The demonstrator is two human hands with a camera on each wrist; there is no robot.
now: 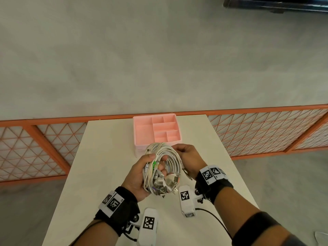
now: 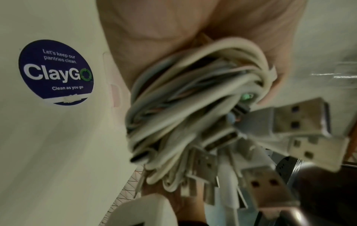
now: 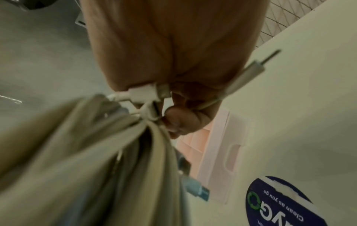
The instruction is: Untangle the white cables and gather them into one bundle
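Note:
A coil of white cables hangs above the middle of the white table, held between both hands. My left hand grips its left side, fingers curled through the loop. My right hand holds the right side with fingers curled over the strands. Several USB plugs stick out at the coil's lower end. In the left wrist view the cable bundle and USB plugs fill the frame under the left hand. In the right wrist view the fingers pinch the cables beside white plugs.
A pink compartment tray stands at the table's far edge, just beyond the coil. A round blue sticker is on the tabletop. An orange lattice fence runs behind the table. Grey floor lies beyond.

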